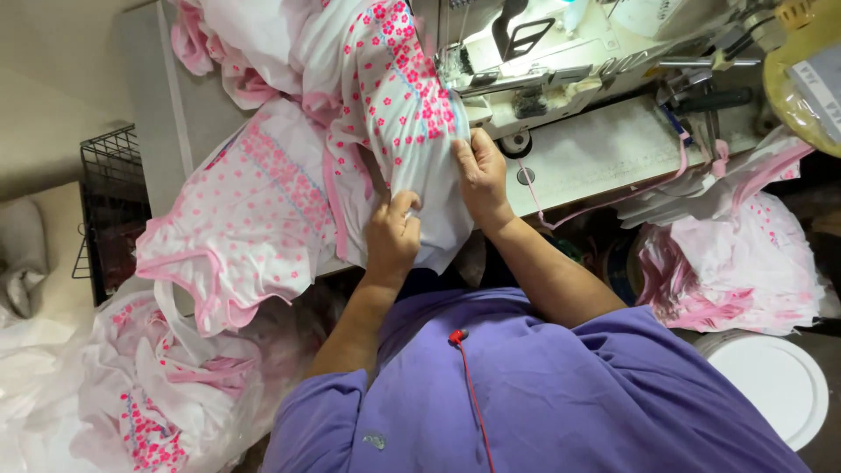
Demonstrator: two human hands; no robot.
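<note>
A white garment with pink flower print (pixel 399 96) lies across the sewing table and runs up under the head of the sewing machine (pixel 517 52). My left hand (pixel 392 235) pinches a fold of this fabric near the table's front edge. My right hand (pixel 480 173) grips the fabric's right edge just below the machine's presser area. The two hands are close together with the cloth stretched between them. A finished-looking piece with pink trim (pixel 236 228) hangs off the table's left side.
A black wire basket (pixel 109 201) stands at the left. Piles of white and pink cloth lie at the lower left (pixel 149 385) and at the right (pixel 745 263). A white round lid (pixel 775 381) sits lower right. Pink trim tape (pixel 613 197) trails across the table (pixel 604 149).
</note>
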